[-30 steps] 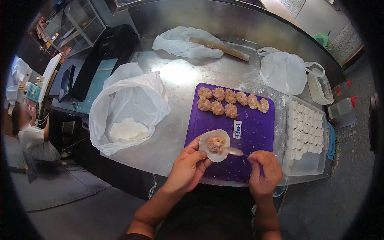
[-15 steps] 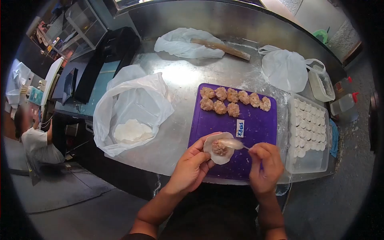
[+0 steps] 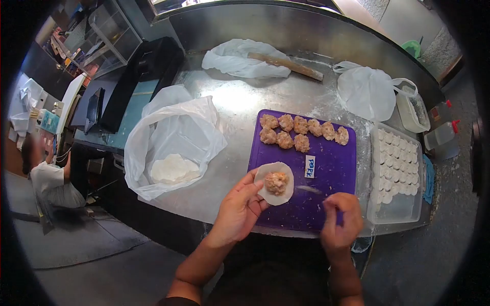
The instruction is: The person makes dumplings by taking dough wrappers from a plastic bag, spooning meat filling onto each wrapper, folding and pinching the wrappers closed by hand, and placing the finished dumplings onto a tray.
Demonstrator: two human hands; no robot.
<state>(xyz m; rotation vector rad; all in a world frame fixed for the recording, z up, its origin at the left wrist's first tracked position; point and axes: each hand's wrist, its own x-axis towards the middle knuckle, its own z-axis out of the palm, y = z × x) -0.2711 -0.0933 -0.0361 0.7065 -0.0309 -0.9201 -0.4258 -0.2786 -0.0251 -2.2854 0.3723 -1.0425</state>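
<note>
My left hand [image 3: 240, 206] holds a round white wrapper [image 3: 283, 196] by its left edge, with a lump of meat filling [image 3: 276, 183] at its centre. Pinched in my right hand [image 3: 342, 219] is a spoon [image 3: 308, 189], blurred, its bowl just right of the wrapper and apart from it. Both are over the near part of a purple tray [image 3: 332, 178]. Two rows of meat balls [image 3: 301, 143] lie along the tray's far side, above a label [image 3: 310, 167] reading PORK.
An open plastic bag [image 3: 138, 153] with white rounds [image 3: 174, 169] lies left. A clear container [image 3: 393, 217] of white pieces stands right. Behind are a rolling pin [image 3: 291, 65], a tied bag [image 3: 366, 92] and bottles [image 3: 441, 134]. A person [image 3: 56, 183] sits at far left.
The spoon has come off the filling and moved right and slightly down with my right hand. My left hand still holds the wrapper, now tilted a little differently.
</note>
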